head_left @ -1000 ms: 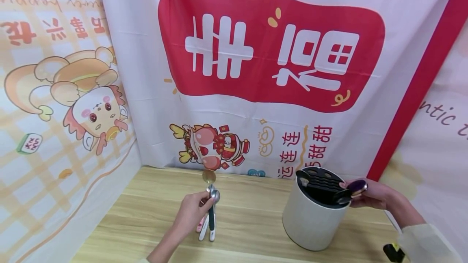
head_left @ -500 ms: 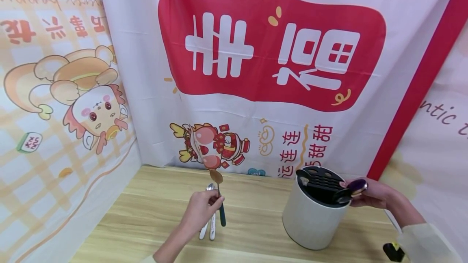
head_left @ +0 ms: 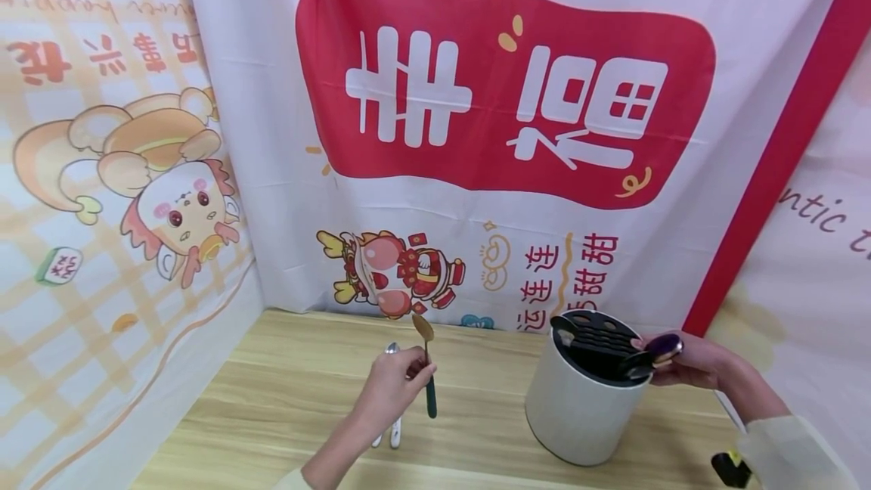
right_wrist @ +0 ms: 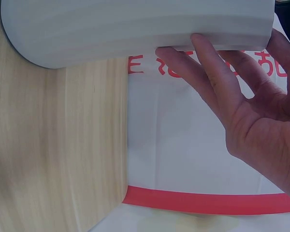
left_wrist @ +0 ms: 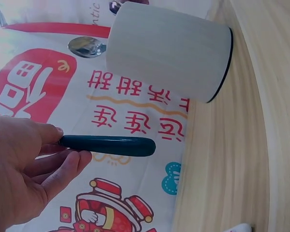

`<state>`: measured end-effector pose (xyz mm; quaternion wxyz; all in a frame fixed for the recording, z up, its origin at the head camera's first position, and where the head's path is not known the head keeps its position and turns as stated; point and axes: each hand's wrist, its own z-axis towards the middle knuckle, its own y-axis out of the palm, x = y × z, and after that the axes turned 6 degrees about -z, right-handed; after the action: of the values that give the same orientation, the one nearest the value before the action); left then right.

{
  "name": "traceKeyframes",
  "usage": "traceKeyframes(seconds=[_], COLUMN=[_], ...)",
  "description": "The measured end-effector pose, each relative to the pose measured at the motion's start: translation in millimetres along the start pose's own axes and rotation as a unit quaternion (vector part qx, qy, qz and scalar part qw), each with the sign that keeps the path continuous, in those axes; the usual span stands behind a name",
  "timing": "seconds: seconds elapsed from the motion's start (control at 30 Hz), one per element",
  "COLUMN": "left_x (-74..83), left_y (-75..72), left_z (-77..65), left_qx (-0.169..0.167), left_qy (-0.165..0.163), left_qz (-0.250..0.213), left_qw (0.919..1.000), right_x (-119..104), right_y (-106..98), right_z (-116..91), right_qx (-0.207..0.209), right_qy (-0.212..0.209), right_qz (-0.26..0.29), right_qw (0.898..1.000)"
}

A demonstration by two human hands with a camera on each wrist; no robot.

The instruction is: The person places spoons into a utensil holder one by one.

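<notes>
At lower ctr., L hand (head_left: 395, 384) pinched the spoon (head_left: 431, 399), near-vert., frame-left of the holder (head_left: 581, 414), which R hand (head_left: 690, 361) touched w/ fingers spread.

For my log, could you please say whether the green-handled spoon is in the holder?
Out: the left hand holds the green-handled spoon well apart from the holder.

Bright, soft-lit head view; 2 dimmer, greyer wrist views.
</notes>
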<state>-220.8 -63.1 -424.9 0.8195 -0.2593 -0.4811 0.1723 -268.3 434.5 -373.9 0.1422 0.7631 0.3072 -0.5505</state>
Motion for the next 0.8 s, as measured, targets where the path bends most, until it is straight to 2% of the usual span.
traceKeyframes(seconds=[0.27, 0.57, 0.8], left_x=[15.2, 36.2, 54.6], left_y=[7.6, 20.7, 25.3], left_z=[8.1, 17.7, 25.9], left_qx=[-0.020, -0.001, -0.019], left_qy=[-0.001, 0.044, 0.047], left_qz=[-0.034, -0.007, -0.032], left_qw=[0.9992, 0.9990, 0.9982], right_x=[3.3, 4.8, 2.7], right_y=[0.2, 0.0, 0.6], right_z=[-0.9, -0.5, -0.6], right_qx=[0.002, 0.002, 0.005], right_qy=[-0.008, -0.011, -0.003], right_qz=[0.005, 0.008, 0.008], right_qw=[1.000, 1.000, 1.000])
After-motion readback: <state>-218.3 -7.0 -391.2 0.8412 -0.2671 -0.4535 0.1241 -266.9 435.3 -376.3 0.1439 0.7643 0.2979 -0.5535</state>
